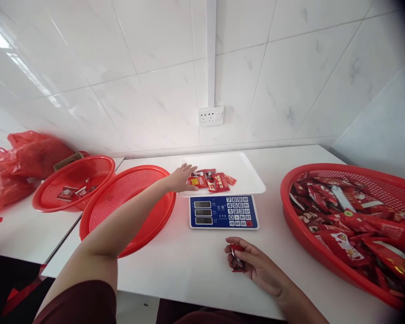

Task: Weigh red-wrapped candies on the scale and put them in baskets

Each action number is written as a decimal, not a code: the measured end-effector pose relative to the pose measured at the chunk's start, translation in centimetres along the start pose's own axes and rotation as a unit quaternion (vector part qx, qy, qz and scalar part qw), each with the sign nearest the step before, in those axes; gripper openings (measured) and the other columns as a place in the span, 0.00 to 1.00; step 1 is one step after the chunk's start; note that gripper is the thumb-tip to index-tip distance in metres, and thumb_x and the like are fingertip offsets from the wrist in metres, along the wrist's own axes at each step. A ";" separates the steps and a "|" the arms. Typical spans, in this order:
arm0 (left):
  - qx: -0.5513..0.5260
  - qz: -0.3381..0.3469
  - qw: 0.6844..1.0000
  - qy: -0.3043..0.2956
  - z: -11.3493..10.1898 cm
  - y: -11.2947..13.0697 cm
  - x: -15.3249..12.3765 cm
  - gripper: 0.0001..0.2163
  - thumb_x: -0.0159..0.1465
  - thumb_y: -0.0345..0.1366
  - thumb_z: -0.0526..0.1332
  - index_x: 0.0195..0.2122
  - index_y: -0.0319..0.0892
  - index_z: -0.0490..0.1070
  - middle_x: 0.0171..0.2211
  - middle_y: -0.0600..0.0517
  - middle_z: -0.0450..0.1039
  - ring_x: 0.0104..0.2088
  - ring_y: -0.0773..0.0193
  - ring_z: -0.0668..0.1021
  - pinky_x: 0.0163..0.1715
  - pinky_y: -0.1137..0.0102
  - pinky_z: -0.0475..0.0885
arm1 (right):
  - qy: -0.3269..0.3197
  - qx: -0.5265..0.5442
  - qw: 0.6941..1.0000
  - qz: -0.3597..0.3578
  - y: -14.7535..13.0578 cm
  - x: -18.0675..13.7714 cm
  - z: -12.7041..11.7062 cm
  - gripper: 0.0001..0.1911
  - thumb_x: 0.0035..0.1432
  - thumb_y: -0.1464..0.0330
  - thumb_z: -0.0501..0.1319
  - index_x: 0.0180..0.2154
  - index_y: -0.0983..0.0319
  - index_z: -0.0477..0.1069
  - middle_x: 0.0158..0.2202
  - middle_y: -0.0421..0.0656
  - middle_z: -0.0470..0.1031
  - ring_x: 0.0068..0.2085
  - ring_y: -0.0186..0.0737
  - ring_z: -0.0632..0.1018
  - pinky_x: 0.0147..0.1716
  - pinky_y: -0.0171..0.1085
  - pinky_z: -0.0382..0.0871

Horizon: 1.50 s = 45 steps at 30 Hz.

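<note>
My left hand (pixel 181 177) reaches across to the white pan (pixel 243 173) of a blue-faced digital scale (pixel 223 211). Its fingers are stretched out and touch a small pile of red snack packets (pixel 212 180) lying on the pan. My right hand (pixel 256 265) rests on the white table in front of the scale, fingers curled around a small red packet (pixel 236 260). An empty red mesh basket (pixel 128 202) lies under my left forearm.
A large red basket (pixel 327 258) full of red packets stands at the right. A second red basket (pixel 74 182) with a few packets sits at the left on another table, next to red plastic bags (pixel 23 164). A wall socket (pixel 211 116) sits above the scale.
</note>
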<state>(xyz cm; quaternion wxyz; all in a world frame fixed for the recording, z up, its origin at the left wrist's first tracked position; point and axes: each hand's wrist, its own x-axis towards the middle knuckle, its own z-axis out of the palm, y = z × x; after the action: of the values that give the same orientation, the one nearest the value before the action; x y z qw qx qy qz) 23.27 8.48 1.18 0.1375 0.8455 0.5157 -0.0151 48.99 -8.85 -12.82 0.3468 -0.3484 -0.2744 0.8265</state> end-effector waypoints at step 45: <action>0.042 -0.162 0.984 0.057 -4.4 1.9 -5.7 0.09 0.54 0.33 0.56 0.37 0.43 0.70 0.39 0.47 0.72 0.36 0.53 0.76 0.32 0.63 0.70 | -0.007 -0.072 0.997 0.001 -0.1 -0.9 0.9 0.16 0.49 0.61 0.66 0.41 0.57 0.72 0.38 0.42 0.72 0.35 0.37 0.73 0.38 0.40 0.65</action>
<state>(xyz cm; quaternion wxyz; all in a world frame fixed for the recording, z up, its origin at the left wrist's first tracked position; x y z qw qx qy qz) 21.75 3.81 6.72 0.0682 0.7553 0.6518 -0.0105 48.81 -9.68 -11.84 0.3179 -0.3668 -0.3351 0.8075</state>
